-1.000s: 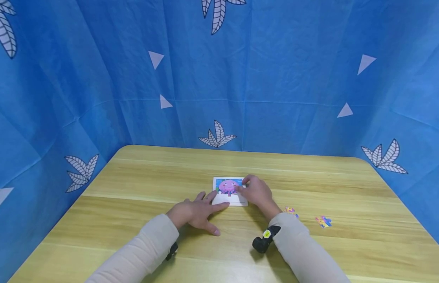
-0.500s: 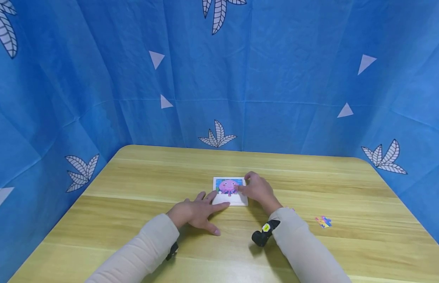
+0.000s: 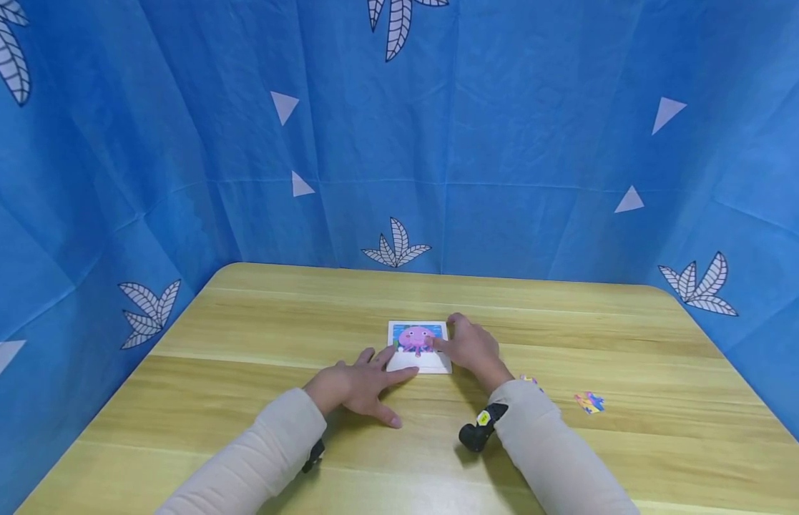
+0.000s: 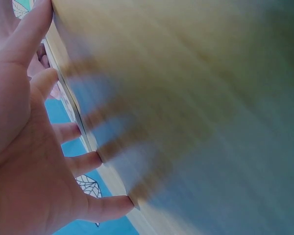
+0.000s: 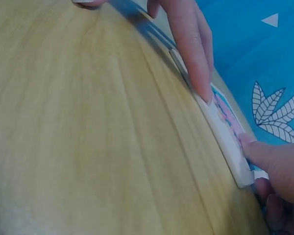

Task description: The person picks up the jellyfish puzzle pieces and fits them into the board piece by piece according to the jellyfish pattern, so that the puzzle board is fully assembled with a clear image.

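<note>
A small white-framed jigsaw puzzle board (image 3: 427,363) with a pink octopus picture lies flat on the table. My left hand (image 3: 357,388) rests with fingers spread, the index fingertip on the board's near edge and other fingertips at its left side. In the left wrist view the left hand (image 4: 24,142) shows straight fingertips touching down. My right hand (image 3: 471,348) grips the board's right side. In the right wrist view its thumb (image 5: 258,151) presses the picture, while the other fingers curl by the edge. Whether a loose piece lies under the thumb is hidden.
Colourful jigsaw pieces (image 3: 589,403) lie together on the right of the wooden table (image 3: 296,300). More pieces (image 3: 530,380) are partly hidden behind the right sleeve. A blue patterned curtain (image 3: 502,143) hangs behind and at both sides of the table.
My right hand has shifted slightly right along the board's side, its thumb staying on the picture. The right sleeve now covers more of the nearer pieces. The left hand stays put.
</note>
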Available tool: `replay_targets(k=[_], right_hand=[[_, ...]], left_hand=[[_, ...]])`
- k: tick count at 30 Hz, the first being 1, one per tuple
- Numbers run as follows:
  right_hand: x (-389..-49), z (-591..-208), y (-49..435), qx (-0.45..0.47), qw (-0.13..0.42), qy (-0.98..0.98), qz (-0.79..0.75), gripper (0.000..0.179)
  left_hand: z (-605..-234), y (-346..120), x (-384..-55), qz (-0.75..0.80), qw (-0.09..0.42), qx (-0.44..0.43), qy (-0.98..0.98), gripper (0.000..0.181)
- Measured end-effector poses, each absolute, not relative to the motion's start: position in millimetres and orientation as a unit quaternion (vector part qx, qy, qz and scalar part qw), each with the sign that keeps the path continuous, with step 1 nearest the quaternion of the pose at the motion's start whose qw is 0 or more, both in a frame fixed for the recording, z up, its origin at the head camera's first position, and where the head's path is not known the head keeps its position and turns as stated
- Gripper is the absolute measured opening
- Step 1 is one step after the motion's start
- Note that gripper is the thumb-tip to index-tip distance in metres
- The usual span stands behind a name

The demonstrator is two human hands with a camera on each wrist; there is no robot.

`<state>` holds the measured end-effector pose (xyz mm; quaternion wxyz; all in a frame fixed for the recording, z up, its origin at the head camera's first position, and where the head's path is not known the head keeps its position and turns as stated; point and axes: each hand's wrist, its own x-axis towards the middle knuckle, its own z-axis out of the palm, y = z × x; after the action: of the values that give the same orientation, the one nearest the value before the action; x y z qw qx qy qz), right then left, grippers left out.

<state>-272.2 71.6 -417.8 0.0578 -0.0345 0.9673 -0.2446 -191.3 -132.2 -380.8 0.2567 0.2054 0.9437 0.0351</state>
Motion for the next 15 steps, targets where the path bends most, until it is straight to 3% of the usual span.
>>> replay_targets(k=[8,15], right_hand=[[-270.9,-418.1,81.2,-0.064,0.04,0.954,-0.289,0.06],[-268.1,-410.4,102.0,-0.061,0.069,0.927,-0.365,0.046]], left_hand=[[-380.1,-131.2,-190.5,0.036,0.258,0.204,0.944,0.084],[-379.5,-131.8,-190.1,0.043,0.259,0.203,0.943,0.084]])
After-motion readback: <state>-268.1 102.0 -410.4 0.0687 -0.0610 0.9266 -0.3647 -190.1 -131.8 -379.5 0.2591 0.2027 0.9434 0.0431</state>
